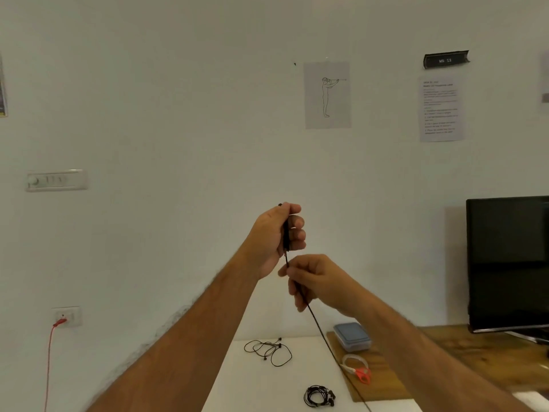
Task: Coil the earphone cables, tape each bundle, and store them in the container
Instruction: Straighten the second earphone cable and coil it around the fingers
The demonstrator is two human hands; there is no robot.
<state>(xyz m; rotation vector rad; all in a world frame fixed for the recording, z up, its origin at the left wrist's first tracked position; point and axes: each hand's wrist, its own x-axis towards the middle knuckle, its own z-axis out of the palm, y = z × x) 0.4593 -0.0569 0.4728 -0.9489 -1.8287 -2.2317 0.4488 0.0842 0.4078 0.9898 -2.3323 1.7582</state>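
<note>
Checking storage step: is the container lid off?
No, the blue lid sits closed on the container at the table's far edge, with both hands up on a cable.

Both hands are raised in open air before a bare wall, the left hand point(277, 233) above the right hand point(312, 281). A taut black cable point(323, 337) slants from the fingers down to the right, crossing that route. Well below the fingers, loose earphones point(267, 350), a coiled bundle point(319, 396), a lidded container point(352, 336) and tape point(356, 368) occupy the table point(261, 385). A monitor point(509, 263) blocks the far right.
</note>
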